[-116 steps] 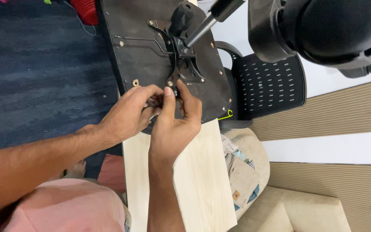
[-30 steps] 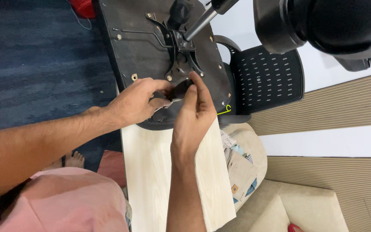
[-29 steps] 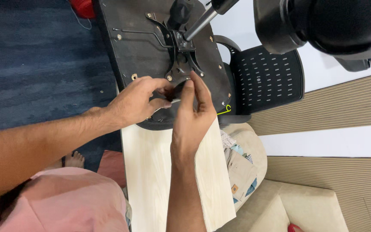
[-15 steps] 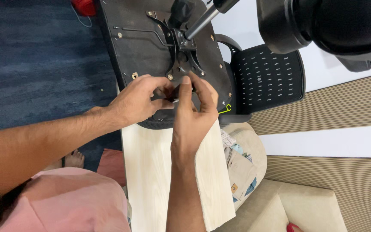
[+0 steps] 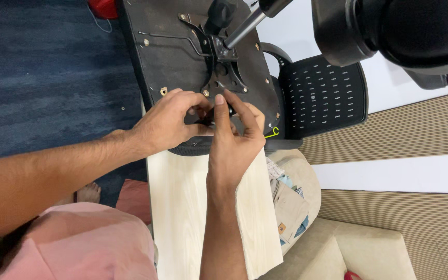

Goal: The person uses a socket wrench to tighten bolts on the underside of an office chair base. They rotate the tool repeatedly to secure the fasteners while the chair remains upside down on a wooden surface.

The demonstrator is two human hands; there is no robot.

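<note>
Seen from above, a person works on the underside of an office chair seat (image 5: pixel 182 67) laid upside down over the far end of a pale wooden worktop (image 5: pixel 182 207). The seat's underside is a dark, scuffed panel with rounded corners, dotted with small brass-coloured screw fittings. A black metal mounting plate (image 5: pixel 224 78) sits at its centre, and a silvery gas-lift column (image 5: pixel 242 28) rises from the plate at a slant. A thin bent wire lever (image 5: pixel 175 39) runs across the panel towards the plate. Both hands meet at the near edge of that plate. The left hand (image 5: pixel 169 122) curls its fingers down onto the panel, its grip pinched on a small dark part (image 5: pixel 208 116), too hidden to identify. The right hand (image 5: pixel 234 142) closes its grip on the same dark part from the other side, thumb and forefinger pointing up towards the plate. Beyond the grip, to the right, stands a black perforated chair back (image 5: pixel 322 93). Nearer the person, right of the worktop, lies a beige cushion (image 5: pixel 296 181) with patterned cloth. Left of the hands is blue carpet (image 5: pixel 42 78).
</note>
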